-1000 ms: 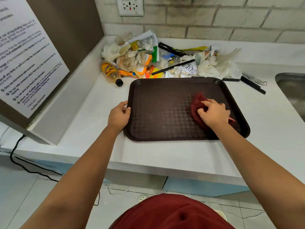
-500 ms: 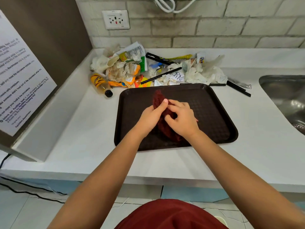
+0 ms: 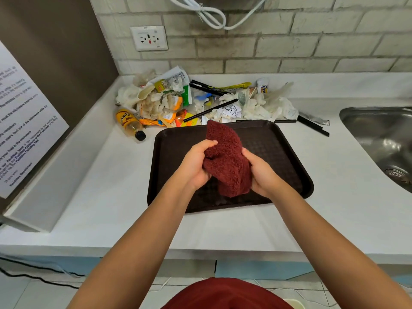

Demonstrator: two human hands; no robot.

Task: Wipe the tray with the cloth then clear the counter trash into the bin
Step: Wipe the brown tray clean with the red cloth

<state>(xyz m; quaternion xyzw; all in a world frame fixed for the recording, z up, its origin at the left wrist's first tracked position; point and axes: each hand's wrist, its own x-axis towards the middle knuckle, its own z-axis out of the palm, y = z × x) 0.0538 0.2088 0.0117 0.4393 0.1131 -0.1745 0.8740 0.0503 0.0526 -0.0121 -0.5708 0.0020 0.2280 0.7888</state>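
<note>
Counter [image 3: 334,197] of pale white stone fills our view, running back to a brick wall and carrying everything we see. Sink [image 3: 383,139] of steel is set into its right edge. Near the middle, closer to the back, lies the dark brown tray [image 3: 174,157], flat on the surface with its long side toward us. Trash [image 3: 200,101] is heaped along the counter's back edge, just behind the tray's far rim: crumpled tissues, wrappers and black straws. At the heap's left end a yellow bottle [image 3: 129,124] lies on its side, black cap pointing toward the tray.

Above the tray's middle we hold the dark red cloth [image 3: 227,157] bunched between both hands, lifted off the tray, one corner standing up toward the far rim. Our left hand [image 3: 194,166] grips the cloth's left side, thumb curled over the top fold. Our right hand [image 3: 263,172] clutches the right side, fingers wrapped into the fabric.
</note>
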